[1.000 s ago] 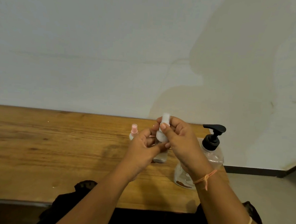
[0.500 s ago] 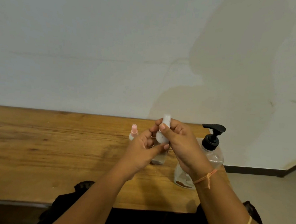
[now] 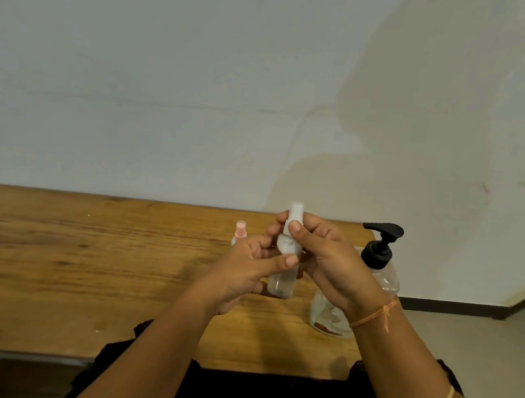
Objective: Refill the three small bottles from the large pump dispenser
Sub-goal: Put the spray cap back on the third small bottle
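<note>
**Both hands on one bottle**

Over the surface (image 3: 64, 262), near edge: the left hand (image 3: 240, 275) wraps the body of a clear bottle (image 3: 281, 282), held upright. The right hand (image 3: 334, 266) pinches its white top (image 3: 296, 210), thumb in front. Orange thread (image 3: 374, 315) on the right wrist. Just behind that wrist the dispenser (image 3: 375, 256) stands at the surface's right end. Behind the left hand is a pink-topped bottle (image 3: 240, 230), mostly hidden. Pale wall (image 3: 200, 85) beyond.

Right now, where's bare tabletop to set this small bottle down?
Bare wood on the table left of the pink-capped bottle, back edge to near edge. Crowded at right: left hand, right hand, the held small bottle, pump dispenser.
</note>
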Action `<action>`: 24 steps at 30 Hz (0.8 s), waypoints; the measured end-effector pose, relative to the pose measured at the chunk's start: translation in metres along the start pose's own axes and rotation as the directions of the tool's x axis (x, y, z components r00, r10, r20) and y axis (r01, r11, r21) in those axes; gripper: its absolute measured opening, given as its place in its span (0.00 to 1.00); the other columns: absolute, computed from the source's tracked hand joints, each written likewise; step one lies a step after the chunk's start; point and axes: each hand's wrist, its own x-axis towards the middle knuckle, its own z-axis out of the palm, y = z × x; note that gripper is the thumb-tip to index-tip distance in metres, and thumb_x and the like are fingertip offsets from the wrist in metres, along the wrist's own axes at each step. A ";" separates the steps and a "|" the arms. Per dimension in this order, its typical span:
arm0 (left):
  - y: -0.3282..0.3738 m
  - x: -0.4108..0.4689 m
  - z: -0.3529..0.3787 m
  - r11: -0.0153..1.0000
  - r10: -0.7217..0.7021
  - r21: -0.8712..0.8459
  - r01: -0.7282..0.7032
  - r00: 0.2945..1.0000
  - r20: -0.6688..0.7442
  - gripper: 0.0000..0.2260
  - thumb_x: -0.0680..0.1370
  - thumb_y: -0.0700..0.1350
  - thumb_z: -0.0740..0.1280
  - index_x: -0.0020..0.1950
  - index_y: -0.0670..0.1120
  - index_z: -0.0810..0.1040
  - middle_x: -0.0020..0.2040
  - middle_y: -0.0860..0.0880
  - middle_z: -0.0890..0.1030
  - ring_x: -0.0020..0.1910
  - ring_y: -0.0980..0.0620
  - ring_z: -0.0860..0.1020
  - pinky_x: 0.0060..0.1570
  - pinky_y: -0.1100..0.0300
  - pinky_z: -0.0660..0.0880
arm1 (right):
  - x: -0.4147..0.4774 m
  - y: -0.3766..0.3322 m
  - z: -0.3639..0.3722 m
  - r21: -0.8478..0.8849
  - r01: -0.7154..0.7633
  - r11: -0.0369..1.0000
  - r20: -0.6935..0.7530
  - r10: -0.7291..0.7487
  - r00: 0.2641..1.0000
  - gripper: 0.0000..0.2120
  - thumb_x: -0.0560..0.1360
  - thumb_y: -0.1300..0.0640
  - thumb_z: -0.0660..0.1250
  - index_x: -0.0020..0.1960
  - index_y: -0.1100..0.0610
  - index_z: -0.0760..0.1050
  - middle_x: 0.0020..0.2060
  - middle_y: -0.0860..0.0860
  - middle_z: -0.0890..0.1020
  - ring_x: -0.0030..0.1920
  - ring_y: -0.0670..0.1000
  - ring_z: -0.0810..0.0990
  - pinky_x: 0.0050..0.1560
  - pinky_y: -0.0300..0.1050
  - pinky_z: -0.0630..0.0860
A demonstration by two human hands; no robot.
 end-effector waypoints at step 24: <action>-0.002 -0.015 -0.034 0.997 0.017 0.083 -0.007 0.993 -0.117 0.15 0.68 0.45 0.70 0.55 0.50 0.78 0.50 0.50 0.84 0.51 0.52 0.82 0.45 0.55 0.79 | 0.018 0.020 0.042 -0.105 0.006 0.994 -0.124 -0.019 0.992 0.08 0.77 0.59 0.62 0.54 0.58 0.77 0.44 0.53 0.83 0.48 0.53 0.80 0.50 0.53 0.75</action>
